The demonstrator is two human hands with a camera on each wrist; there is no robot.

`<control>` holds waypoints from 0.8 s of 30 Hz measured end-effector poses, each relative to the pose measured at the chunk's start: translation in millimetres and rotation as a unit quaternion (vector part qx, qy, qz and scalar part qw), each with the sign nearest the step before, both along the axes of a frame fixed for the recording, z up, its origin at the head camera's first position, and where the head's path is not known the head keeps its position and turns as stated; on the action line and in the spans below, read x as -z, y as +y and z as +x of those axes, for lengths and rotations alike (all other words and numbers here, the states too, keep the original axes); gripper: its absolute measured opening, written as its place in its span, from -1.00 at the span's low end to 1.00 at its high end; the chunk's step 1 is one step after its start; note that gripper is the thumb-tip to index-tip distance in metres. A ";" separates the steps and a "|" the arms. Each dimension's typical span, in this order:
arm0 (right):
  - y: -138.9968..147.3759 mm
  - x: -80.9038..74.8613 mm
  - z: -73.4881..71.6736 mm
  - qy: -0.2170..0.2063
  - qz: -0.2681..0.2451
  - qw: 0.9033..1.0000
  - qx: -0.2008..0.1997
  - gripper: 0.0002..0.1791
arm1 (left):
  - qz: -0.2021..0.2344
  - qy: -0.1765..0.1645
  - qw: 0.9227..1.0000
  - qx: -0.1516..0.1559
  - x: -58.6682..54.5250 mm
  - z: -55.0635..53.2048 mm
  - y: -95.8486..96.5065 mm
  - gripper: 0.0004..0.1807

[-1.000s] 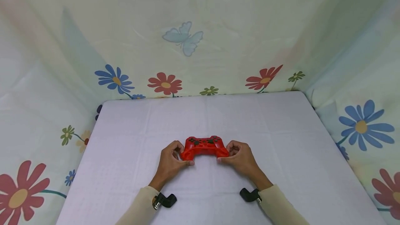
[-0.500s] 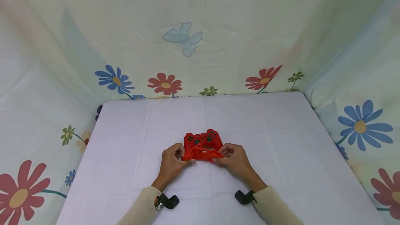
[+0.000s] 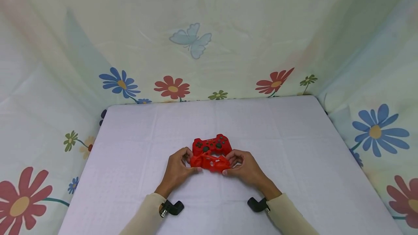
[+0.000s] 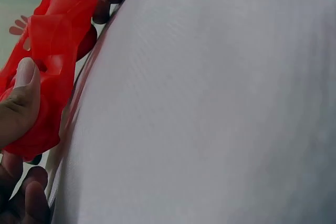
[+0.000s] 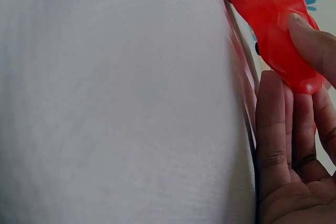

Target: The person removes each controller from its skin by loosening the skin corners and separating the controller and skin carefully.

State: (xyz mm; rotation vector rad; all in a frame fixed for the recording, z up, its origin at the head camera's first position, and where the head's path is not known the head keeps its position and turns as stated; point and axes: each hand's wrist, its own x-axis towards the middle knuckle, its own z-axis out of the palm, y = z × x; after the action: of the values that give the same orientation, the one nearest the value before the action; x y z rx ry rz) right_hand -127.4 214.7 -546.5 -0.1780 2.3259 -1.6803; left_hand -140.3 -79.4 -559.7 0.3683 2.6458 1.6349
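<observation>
A red game controller (image 3: 218,141) with dark buttons and thumbsticks is at the middle of the table, face up. A soft red silicone cover (image 3: 213,163) hangs bunched over its near side, off the button face. My left hand (image 3: 177,166) pinches the cover's left end, thumb on the near side. Its right end is held by my right hand (image 3: 244,167). In the left wrist view the cover (image 4: 55,35) looks stretched and folded between both hands. The right wrist view shows the thumb pressing on the cover (image 5: 278,35), fingers behind it. The controller's grips are hidden.
A white cloth covers the table (image 3: 147,126). Behind and beside it hangs a curtain (image 3: 241,39) printed with flowers and a butterfly. A small black camera is strapped at each wrist, over beige sleeves (image 3: 147,213).
The cover has been pulled down from the controller's button face toward the near side. More of the controller now shows beyond it. The right hand moved slightly left.
</observation>
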 end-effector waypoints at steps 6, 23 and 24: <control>0.0 1.4 -0.4 -0.008 -0.018 1.000 -0.008 -0.54 | -0.025 -0.021 0.999 0.012 -4.0 -2.7 -5.0 -0.49; -7.0 -12.5 -7.8 0.044 0.013 0.997 0.067 -0.58 | 0.012 -0.021 1.000 0.002 -11.2 -11.6 -14.1 -0.49; -8.8 -15.1 -9.4 0.049 0.013 0.996 0.071 -0.58 | 0.017 -0.019 1.000 0.002 -12.3 -13.0 -13.7 -0.49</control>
State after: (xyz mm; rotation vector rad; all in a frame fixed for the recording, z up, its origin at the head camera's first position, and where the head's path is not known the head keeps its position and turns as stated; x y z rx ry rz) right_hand -136.8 205.9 -531.4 -0.0933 2.4853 -1.7423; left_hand -153.2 -93.1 -547.4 0.3398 2.5926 1.6693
